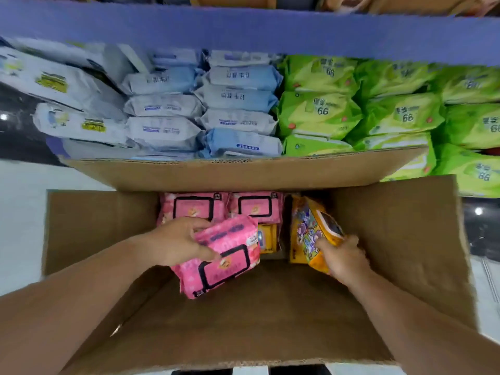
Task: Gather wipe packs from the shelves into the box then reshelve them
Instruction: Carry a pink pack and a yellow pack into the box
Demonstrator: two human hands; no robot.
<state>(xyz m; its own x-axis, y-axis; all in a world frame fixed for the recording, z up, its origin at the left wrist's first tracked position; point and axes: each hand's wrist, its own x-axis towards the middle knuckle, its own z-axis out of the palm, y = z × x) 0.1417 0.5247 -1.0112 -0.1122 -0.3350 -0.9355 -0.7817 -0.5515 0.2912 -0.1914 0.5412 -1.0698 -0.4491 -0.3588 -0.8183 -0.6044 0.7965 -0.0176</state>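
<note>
L hand (pixel 176 242) grasps pink pack (pixel 227 258), R hand (pixel 343 257) grasps yellow pack (pixel 315 231) inside box (pixel 392 239); edge grips only, either may slip.

The left forearm (pixel 81 293) reaches in from the near left, the right forearm (pixel 405 315) from the near right; the left hand (pixel 176 240) grips a pink pack (pixel 227 263), thumb across its top face, fingers curled over its far edge; the right hand (pixel 343 257), knuckles up, curls round the near end of an orange pack (pixel 311 228).

Bare forearms (pixel 81 293), bare left hand (pixel 176 240) and right hand (pixel 342 257)
</note>
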